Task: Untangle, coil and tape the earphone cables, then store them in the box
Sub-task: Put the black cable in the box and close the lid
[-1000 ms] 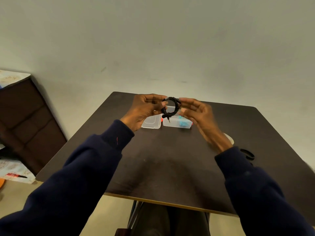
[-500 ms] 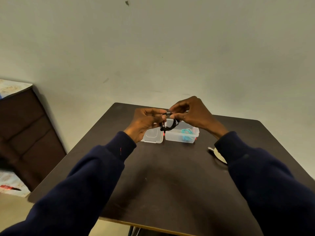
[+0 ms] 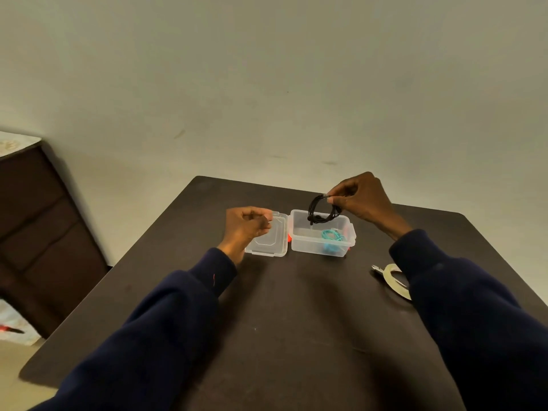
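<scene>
My right hand (image 3: pixel 360 200) pinches the top of a coiled black earphone cable (image 3: pixel 318 211), which hangs just above the open clear plastic box (image 3: pixel 299 243), its jack pointing down into it. A coiled teal earphone cable (image 3: pixel 331 236) lies inside the box towards the right. The box's clear lid (image 3: pixel 271 238) lies flat to the left of it. My left hand (image 3: pixel 247 225) hovers over the lid's left edge, fingers loosely curled, with nothing in it.
A roll of tape (image 3: pixel 391 280) lies on the dark table (image 3: pixel 281 321) to the right, partly under my right sleeve. A dark wooden cabinet (image 3: pixel 35 226) stands at the left by the wall.
My left hand has let go of the black coil and moved left over the lid. My right hand alone has carried the coil to the right, above the box.
</scene>
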`<state>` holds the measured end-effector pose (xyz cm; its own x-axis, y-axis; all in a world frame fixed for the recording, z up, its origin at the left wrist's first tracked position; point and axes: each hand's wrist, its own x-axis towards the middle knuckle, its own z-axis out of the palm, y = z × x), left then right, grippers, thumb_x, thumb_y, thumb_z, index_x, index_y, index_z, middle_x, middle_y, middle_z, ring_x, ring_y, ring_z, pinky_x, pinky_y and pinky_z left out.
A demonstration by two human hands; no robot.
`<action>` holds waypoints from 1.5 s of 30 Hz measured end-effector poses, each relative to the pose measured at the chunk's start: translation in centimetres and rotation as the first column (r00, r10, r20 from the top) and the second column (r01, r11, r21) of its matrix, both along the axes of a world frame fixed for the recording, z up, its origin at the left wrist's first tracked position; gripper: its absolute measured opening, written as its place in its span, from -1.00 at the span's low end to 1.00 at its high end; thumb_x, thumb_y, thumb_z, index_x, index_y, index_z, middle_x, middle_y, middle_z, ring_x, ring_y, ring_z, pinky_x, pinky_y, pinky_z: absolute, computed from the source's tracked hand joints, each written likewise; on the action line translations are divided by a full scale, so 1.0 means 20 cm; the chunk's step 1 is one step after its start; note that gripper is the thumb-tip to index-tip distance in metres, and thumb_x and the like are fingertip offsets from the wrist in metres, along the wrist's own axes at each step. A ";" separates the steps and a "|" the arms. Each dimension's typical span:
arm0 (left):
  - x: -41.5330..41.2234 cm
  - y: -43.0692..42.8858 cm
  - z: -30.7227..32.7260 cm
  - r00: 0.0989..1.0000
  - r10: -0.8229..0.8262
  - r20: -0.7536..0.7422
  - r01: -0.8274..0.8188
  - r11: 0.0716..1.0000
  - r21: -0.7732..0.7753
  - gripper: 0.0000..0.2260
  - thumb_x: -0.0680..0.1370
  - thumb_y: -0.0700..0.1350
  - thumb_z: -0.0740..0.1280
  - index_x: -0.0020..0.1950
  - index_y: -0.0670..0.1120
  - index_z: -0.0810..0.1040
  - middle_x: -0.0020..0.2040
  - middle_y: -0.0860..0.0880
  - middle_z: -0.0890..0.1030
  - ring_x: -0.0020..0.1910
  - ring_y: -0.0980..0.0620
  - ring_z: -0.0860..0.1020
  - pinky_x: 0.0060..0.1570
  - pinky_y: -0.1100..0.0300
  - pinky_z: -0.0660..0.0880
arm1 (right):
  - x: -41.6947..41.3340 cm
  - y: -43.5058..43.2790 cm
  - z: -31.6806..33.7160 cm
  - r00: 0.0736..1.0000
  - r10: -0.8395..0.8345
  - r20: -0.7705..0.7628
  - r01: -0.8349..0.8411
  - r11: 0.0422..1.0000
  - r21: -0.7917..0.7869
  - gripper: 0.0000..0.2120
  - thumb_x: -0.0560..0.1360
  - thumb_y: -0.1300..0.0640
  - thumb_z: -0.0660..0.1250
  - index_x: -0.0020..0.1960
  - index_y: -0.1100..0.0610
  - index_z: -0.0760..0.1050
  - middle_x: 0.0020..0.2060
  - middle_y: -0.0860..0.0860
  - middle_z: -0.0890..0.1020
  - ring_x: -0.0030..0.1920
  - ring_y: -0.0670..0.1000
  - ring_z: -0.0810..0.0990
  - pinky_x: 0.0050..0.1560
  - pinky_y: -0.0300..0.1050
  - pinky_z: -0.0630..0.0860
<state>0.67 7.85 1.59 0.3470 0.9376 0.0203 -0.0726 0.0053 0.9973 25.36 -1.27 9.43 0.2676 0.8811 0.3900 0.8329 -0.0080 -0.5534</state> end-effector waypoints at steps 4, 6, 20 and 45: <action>0.07 0.01 -0.03 0.994 -0.088 -0.062 0.086 0.996 -0.022 -0.93 0.53 -0.29 0.46 0.01 -0.22 0.67 0.02 -0.22 0.70 -0.01 -0.16 0.69 -0.10 0.14 0.68 | 0.01 0.05 -0.10 0.997 -0.025 -0.069 0.018 0.996 -0.091 -0.92 0.43 0.22 0.56 -0.08 0.17 0.73 -0.26 0.00 0.71 -0.28 -0.10 0.69 -0.26 -0.31 0.63; 0.12 0.01 -0.03 0.992 -0.103 -0.077 0.099 0.993 -0.057 -0.95 0.54 -0.32 0.44 -0.02 -0.23 0.67 0.03 -0.23 0.69 -0.02 -0.14 0.68 -0.15 0.19 0.67 | 0.01 0.08 -0.14 0.997 -0.026 -0.069 0.015 0.988 -0.153 -0.92 0.44 0.24 0.55 -0.07 0.18 0.73 -0.26 -0.01 0.70 -0.27 -0.11 0.68 -0.20 -0.25 0.66; 0.25 0.08 -0.02 0.972 -0.167 -0.165 0.142 0.978 -0.153 -0.79 0.47 -0.33 0.50 0.08 -0.32 0.64 0.11 -0.22 0.65 -0.09 -0.07 0.71 -0.27 0.19 0.65 | -0.04 0.29 -0.32 0.996 0.018 0.092 0.011 0.952 -0.307 -0.90 0.45 0.26 0.53 -0.03 0.20 0.72 -0.06 0.11 0.74 -0.20 -0.07 0.66 -0.19 -0.30 0.56; 0.03 -0.18 -0.05 0.960 -0.231 -0.160 0.194 0.957 -0.217 -0.73 0.44 -0.34 0.50 0.13 -0.29 0.63 0.07 -0.22 0.68 -0.03 -0.16 0.72 -0.16 0.00 0.70 | 0.02 -0.42 -0.38 0.962 -0.253 -0.107 0.221 0.945 -0.241 -0.71 0.46 0.12 0.52 0.16 0.17 0.66 0.08 0.11 0.71 -0.12 -0.04 0.66 -0.17 -0.38 0.52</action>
